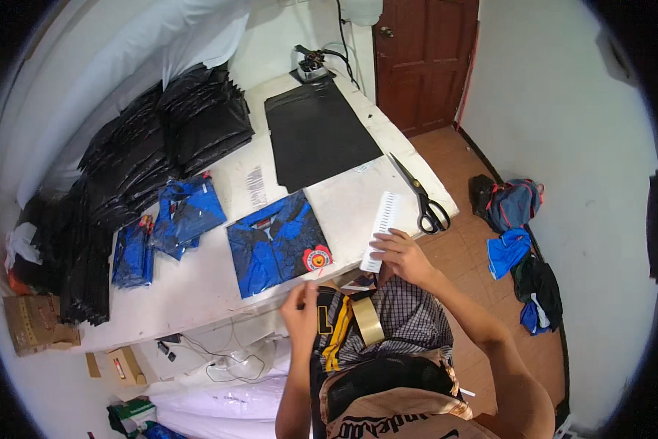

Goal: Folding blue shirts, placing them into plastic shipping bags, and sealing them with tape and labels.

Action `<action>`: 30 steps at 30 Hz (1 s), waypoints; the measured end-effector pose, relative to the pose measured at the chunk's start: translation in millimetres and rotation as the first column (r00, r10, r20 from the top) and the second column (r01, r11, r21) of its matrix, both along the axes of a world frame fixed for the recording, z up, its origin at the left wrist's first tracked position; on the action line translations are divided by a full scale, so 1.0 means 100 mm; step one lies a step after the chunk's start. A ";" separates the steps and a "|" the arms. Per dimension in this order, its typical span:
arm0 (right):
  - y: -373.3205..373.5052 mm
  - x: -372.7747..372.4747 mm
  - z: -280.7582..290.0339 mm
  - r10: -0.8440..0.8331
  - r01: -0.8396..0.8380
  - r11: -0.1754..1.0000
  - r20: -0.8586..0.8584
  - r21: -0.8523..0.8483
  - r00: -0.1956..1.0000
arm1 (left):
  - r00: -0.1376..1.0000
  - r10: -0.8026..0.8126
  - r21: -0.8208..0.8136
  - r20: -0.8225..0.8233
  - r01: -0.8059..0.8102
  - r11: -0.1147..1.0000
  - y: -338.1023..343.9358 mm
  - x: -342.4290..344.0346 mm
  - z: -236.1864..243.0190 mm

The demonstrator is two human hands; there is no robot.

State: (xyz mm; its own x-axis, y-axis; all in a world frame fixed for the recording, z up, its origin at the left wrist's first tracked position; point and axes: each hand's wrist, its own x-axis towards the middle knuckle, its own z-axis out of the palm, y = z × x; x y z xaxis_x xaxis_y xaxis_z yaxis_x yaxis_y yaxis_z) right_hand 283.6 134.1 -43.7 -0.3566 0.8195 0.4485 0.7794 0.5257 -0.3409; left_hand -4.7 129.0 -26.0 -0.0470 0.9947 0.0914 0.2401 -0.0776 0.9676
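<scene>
My right hand (402,257) grips the lower end of a long white strip (384,219) printed with rows of small dark marks, at the table's near edge. My left hand (300,307) hovers just off the same edge, its fingers curled together; whether anything small is in them I cannot make out. Between and beyond my hands lies a folded blue and black shirt (270,245), flat and apparently in clear plastic. A round red tag (317,258) sits at its lower right corner, near my left hand.
Large black scissors (424,201) lie by the right edge. Beyond are a black sheet (322,132) and an iron (313,67). Stacked black bags (161,139) and bagged blue shirts (186,212) fill the left. A tape roll (368,320) rests by my lap; clothes (534,285) lie on the floor.
</scene>
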 end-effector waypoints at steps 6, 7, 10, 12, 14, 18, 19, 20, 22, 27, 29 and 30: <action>-0.18 -0.10 0.24 0.174 -0.176 0.984 -0.398 0.031 0.901 | 0.719 -0.134 -0.503 0.682 0.594 0.627 0.02 0.39 -0.11; -0.21 -0.13 0.28 0.170 -0.174 0.984 -0.402 0.028 0.900 | 0.576 -0.087 -0.473 0.813 0.740 0.479 0.04 0.43 -0.14; -0.29 -0.18 0.39 0.230 -0.251 0.967 -0.523 0.033 0.821 | 0.559 -0.126 -0.424 0.819 0.739 0.524 0.00 0.58 -0.21; -0.32 -0.12 0.47 0.143 -0.152 0.988 -0.479 0.020 0.866 | 0.573 -0.133 -0.404 0.809 0.706 0.582 0.03 0.61 -0.24; -0.29 0.00 0.50 -0.070 0.096 0.994 -0.393 0.047 0.917 | 0.578 -0.153 -0.372 0.801 0.682 0.630 0.07 0.58 -0.25; -0.14 0.42 0.31 -0.565 0.593 0.805 -0.283 0.014 0.775 | 0.520 -0.041 -0.310 0.853 0.569 0.762 0.07 0.65 -0.02; -0.11 0.52 0.21 -0.639 0.652 0.757 -0.239 -0.032 0.731 | 0.459 0.009 -0.271 0.888 0.508 0.818 0.09 0.67 0.05; -0.07 0.53 0.21 -0.702 0.703 0.707 -0.192 -0.078 0.686 | 0.436 0.040 -0.260 0.899 0.458 0.850 0.10 0.66 0.10; -0.01 0.54 0.23 -0.734 0.724 0.679 -0.133 -0.121 0.666 | 0.359 0.049 -0.205 0.932 0.412 0.888 0.15 0.65 0.23; 0.03 0.76 0.21 -0.696 0.614 0.708 -0.198 -0.349 0.690 | 0.302 0.017 -0.103 0.953 0.271 0.957 0.22 0.68 0.56; 0.01 0.80 0.17 -0.668 0.524 0.726 -0.275 -0.446 0.692 | 0.341 0.022 -0.104 0.940 0.223 0.969 0.31 0.75 0.57; -0.05 0.77 0.13 -0.667 0.240 0.721 -0.558 -0.650 0.493 | 0.363 -0.003 -0.092 0.932 0.244 0.965 0.37 0.77 0.53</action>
